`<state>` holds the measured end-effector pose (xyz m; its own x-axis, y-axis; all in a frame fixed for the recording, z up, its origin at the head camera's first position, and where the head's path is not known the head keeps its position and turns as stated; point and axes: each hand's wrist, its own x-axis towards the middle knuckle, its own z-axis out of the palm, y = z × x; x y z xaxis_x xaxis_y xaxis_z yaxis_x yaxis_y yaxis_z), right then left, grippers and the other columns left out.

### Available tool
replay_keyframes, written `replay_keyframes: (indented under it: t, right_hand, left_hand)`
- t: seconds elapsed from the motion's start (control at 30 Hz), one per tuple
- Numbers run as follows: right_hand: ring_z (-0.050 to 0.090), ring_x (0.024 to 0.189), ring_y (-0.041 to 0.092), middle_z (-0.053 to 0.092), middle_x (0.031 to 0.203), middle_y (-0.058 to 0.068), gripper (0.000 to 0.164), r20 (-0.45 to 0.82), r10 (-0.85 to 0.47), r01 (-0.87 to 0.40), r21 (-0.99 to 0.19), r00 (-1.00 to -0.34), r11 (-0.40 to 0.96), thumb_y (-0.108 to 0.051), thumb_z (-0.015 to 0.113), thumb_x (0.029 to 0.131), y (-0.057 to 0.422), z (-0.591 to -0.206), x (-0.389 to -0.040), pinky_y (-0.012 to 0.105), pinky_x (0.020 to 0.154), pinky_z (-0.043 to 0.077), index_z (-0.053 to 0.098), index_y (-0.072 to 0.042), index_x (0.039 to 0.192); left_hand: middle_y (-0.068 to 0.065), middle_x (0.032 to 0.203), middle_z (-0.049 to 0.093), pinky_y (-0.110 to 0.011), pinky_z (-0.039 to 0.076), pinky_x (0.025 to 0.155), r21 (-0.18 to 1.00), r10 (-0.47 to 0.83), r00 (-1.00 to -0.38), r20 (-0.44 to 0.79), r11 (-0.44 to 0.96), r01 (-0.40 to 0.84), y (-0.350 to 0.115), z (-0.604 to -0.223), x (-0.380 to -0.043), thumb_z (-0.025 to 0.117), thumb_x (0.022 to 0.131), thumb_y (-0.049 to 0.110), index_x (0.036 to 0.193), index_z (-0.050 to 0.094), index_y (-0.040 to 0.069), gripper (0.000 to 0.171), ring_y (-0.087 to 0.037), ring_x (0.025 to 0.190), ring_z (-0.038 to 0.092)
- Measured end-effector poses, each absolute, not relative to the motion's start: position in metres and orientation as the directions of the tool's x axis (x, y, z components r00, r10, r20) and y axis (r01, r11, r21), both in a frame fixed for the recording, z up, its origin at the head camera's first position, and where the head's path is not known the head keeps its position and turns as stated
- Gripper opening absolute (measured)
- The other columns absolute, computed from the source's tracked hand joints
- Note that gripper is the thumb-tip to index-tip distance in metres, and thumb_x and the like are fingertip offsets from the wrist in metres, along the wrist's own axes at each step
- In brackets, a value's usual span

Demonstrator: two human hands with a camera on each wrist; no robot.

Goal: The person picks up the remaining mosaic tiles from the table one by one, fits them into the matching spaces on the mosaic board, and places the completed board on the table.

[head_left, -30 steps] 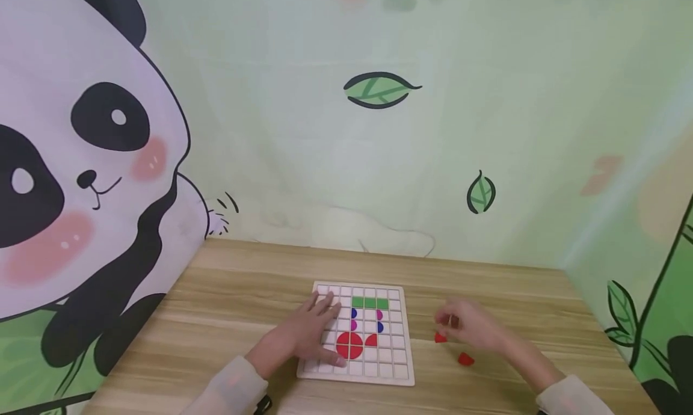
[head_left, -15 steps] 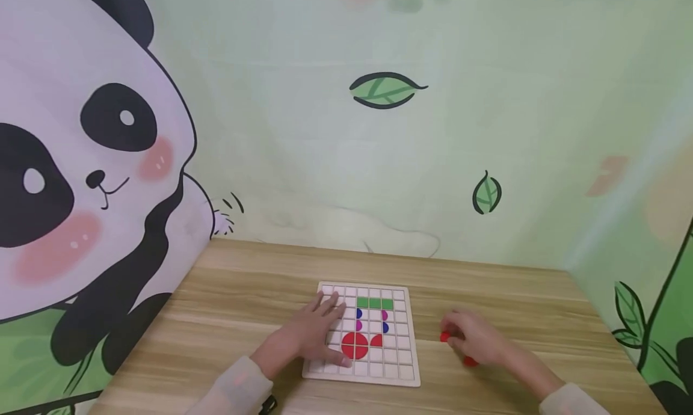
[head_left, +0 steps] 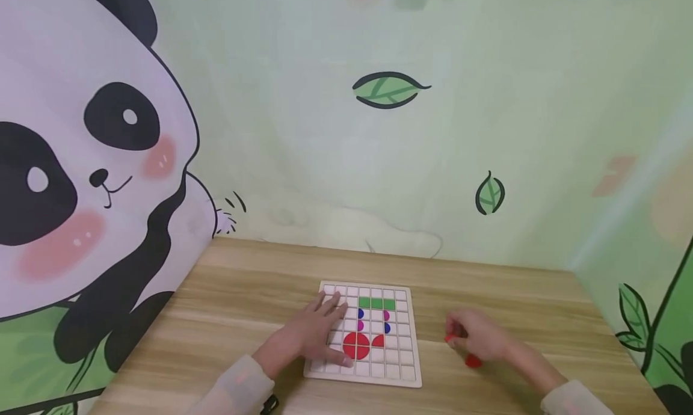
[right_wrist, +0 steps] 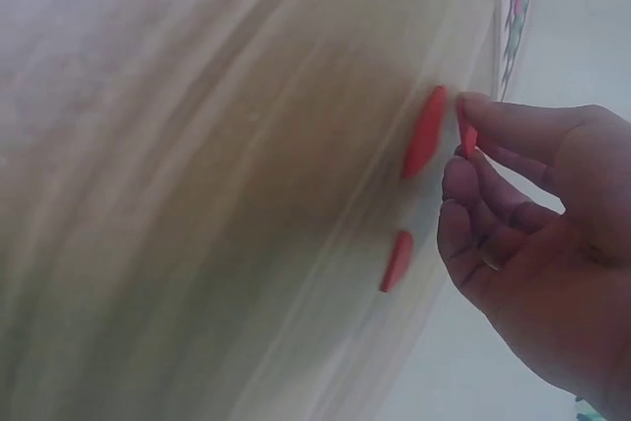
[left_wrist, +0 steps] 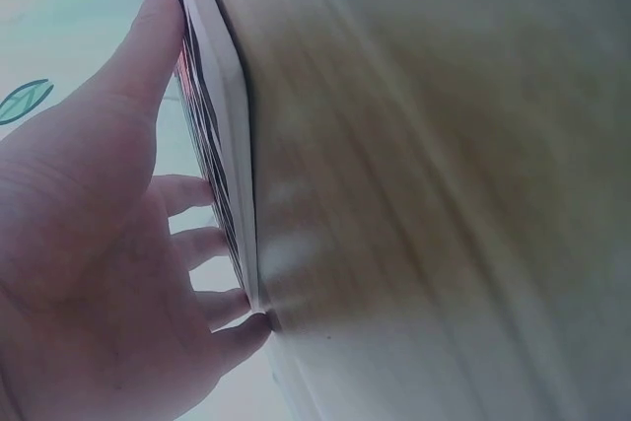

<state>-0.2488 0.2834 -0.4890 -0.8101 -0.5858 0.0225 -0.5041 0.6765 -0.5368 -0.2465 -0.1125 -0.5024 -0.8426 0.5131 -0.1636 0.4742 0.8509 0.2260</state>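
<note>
No words, numbers or brand marks can be read anywhere here: the wall drawings carry none, and the grid board [head_left: 403,334] shows only plain coloured shapes.

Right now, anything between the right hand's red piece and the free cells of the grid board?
Nothing visible. The right hand pinches a small red piece over bare table, right of the grid board. The left hand lies flat on the board's left columns only; cells on its right side look free.
</note>
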Motion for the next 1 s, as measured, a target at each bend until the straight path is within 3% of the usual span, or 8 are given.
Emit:
replay_keyframes:
  t: [0.4,0.7,1.0]
  right_hand:
    - [0.056,0.078,0.003,0.063,0.085,-0.01,0.011,0.023,-0.568,-0.497,-0.515,-0.823,0.699,-0.001,0.074,0.095,0.275,-0.481,-0.247,0.026,0.068,0.052,0.069,-0.011,0.093]
    - [0.06,0.08,0.004,0.068,0.086,-0.008,0.008,0.045,-0.552,-0.468,-0.591,-0.833,0.657,-0.008,0.073,0.099,0.254,-0.473,-0.245,0.024,0.069,0.054,0.07,-0.013,0.096]
    - [0.06,0.081,0.009,0.067,0.087,-0.005,0.012,0.039,-0.597,-0.454,-0.689,-0.801,0.565,-0.001,0.075,0.096,0.231,-0.478,-0.243,0.025,0.069,0.054,0.069,-0.011,0.095]
  left_hand:
    - [-0.013,0.176,0.018,-0.059,0.022,0.128,0.232,0.495,-0.852,-0.174,0.861,0.453,-0.112,-0.5,-0.241,0.073,0.079,0.081,0.168,0.031,0.016,0.119,-0.045,0.161,0.011]
    - [-0.014,0.176,0.017,-0.059,0.022,0.128,0.241,0.502,-0.849,-0.164,0.855,0.459,-0.112,-0.498,-0.242,0.073,0.08,0.08,0.169,0.03,0.015,0.118,-0.046,0.161,0.011]
    - [-0.013,0.176,0.019,-0.06,0.023,0.127,0.253,0.493,-0.853,-0.169,0.859,0.446,-0.111,-0.496,-0.242,0.075,0.078,0.079,0.168,0.032,0.016,0.118,-0.045,0.161,0.011]
